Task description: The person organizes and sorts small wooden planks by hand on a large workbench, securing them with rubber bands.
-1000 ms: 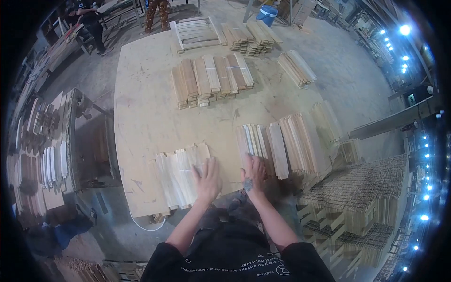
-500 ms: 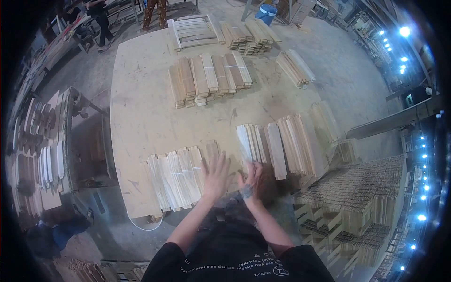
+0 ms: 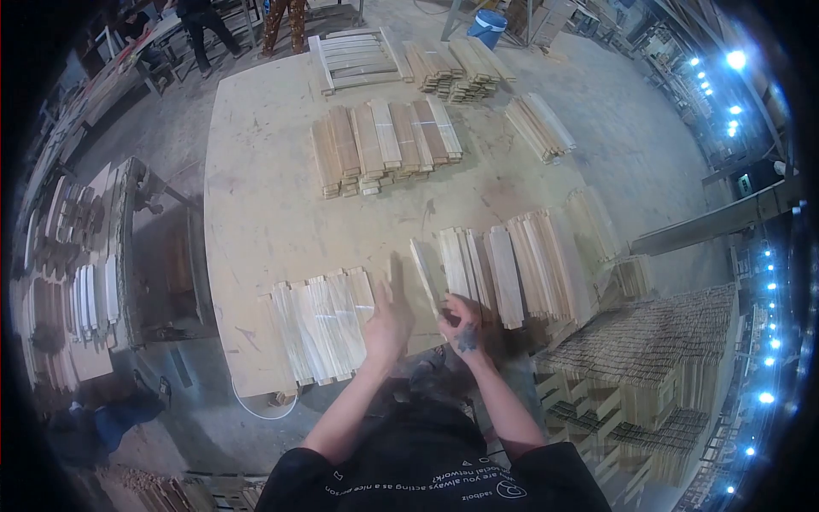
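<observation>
My left hand (image 3: 388, 331) is turned on its side at the near table edge, its fingers around the near end of a narrow brownish slat (image 3: 396, 268) seen edge-on; blur hides part of the grip. To its right, my right hand (image 3: 461, 324) pinches the near end of a thin pale slat (image 3: 421, 265) that leans at a slant. A row of pale slats (image 3: 320, 328) lies left of my left hand. Beyond my right hand lie more slats (image 3: 461, 263), a wider loose slat (image 3: 504, 275) and another group (image 3: 543, 264).
Slat stacks (image 3: 388, 145) lie mid-table (image 3: 264, 196), with a slatted frame (image 3: 363, 60) and more piles (image 3: 456, 70) at the far end. A blue bucket (image 3: 486, 28) stands beyond. Large stacks (image 3: 640, 367) are at right. A person's legs (image 3: 209, 38) show at upper left.
The brownish slat has turned from flat to edge-on, and my left hand has turned sideways around it. A thin pale slat now stands apart from the right-hand row, in my right hand.
</observation>
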`<action>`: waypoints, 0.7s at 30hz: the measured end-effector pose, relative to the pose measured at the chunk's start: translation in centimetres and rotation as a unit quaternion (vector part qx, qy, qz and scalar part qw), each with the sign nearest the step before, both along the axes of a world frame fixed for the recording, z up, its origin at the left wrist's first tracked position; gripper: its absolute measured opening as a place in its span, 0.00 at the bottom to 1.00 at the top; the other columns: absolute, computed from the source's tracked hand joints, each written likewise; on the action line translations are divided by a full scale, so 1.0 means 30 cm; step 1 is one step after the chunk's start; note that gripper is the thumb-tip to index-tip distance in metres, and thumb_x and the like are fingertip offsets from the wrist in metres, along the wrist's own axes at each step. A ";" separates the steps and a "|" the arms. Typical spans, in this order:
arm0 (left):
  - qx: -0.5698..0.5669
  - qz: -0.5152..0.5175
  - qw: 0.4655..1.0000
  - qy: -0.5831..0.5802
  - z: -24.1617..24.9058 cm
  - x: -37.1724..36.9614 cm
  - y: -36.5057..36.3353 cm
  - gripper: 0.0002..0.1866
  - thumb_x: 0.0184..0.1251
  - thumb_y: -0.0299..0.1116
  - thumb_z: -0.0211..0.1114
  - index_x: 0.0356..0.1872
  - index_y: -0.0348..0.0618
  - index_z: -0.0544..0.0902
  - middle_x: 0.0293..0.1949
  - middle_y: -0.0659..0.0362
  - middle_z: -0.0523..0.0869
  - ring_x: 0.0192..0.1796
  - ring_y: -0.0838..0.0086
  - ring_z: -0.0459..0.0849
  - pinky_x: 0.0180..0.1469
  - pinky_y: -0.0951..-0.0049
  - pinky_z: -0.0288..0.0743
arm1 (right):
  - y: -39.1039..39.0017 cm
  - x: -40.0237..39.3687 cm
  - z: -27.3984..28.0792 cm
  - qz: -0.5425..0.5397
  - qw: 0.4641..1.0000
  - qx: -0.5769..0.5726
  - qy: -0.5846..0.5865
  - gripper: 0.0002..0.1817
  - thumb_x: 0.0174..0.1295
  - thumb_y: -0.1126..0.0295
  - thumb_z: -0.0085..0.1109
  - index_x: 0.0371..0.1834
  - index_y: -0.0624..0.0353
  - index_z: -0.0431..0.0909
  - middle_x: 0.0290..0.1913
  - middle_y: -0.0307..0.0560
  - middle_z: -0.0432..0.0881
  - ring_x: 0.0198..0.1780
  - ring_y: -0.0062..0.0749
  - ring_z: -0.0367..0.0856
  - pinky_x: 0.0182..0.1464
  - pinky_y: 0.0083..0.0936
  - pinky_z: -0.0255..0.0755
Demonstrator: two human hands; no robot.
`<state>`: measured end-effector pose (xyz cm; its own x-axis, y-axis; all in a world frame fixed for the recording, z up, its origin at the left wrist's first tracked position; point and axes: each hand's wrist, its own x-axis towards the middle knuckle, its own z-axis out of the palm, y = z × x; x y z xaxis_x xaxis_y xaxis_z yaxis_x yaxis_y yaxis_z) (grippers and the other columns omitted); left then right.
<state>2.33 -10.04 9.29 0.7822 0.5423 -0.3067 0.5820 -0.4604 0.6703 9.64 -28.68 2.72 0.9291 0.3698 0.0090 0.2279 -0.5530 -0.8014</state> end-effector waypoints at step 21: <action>0.377 -0.086 0.910 -0.150 -0.217 -0.072 -0.060 0.32 0.68 0.36 0.66 0.74 0.49 0.72 0.74 0.48 0.69 0.64 0.54 0.75 0.63 0.48 0.66 | 0.020 -0.044 0.033 -0.003 0.997 -0.047 0.065 0.29 0.66 0.73 0.59 0.73 0.57 0.75 0.50 0.58 0.88 0.50 0.36 0.88 0.54 0.32 0.80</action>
